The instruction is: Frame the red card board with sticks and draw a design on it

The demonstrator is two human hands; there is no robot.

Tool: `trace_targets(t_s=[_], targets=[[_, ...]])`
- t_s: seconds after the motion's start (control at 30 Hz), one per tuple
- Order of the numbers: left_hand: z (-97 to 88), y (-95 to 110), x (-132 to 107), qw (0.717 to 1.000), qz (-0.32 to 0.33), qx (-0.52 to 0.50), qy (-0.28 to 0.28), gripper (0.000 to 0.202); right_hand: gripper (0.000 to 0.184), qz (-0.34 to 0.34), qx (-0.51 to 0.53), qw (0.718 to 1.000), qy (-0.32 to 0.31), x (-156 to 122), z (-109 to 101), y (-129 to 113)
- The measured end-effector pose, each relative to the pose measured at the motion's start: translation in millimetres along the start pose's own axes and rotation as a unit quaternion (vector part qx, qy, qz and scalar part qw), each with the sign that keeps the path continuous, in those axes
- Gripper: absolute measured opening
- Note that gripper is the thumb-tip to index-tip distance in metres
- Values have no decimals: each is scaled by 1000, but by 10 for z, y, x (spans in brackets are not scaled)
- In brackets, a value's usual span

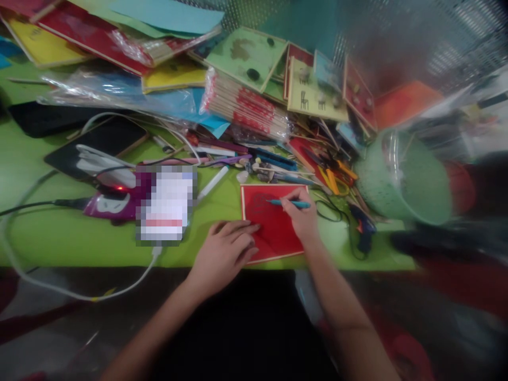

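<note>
A red square card (273, 233) with pale stick edging lies flat near the table's front edge. Faint dark lines of a drawing show on its upper part. In my right hand (302, 216) is a teal pen (296, 203), its tip pointing left at those lines. My left hand (228, 246) rests with its fingers stretched over the card's left side, pressing on it and holding nothing. Left of the card, a phone with a lit, blurred screen (166, 203) leans upright beside a white marker (213, 182).
A purple power strip (107, 205) with cables sits at the left. Scissors (335, 180), a glue gun (363, 230) and a green basket (400, 180) are at the right. Behind lie bundled wooden sticks (246, 108), loose pens and several decorated boards.
</note>
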State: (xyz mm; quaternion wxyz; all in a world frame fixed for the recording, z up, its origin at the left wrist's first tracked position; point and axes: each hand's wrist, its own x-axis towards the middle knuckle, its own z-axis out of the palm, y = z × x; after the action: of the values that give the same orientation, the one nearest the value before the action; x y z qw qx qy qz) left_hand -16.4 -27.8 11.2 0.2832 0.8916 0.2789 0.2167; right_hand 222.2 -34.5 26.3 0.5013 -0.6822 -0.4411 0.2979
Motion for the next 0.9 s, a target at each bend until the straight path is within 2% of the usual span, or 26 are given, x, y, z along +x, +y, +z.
trace_targets(t_s=[0.33, 0.57, 0.9], targets=[[-10, 6, 3, 1000, -11, -2, -10, 16, 15, 1, 23, 1000, 11, -17, -27, 45], [-9, 7, 9, 1000, -12, -6, -15, 15, 17, 12, 60, 998, -23, -21, 8, 28], [-11, 1, 5, 1000, -6, 7, -18, 16, 21, 11, 29, 999, -45, -29, 24, -40]])
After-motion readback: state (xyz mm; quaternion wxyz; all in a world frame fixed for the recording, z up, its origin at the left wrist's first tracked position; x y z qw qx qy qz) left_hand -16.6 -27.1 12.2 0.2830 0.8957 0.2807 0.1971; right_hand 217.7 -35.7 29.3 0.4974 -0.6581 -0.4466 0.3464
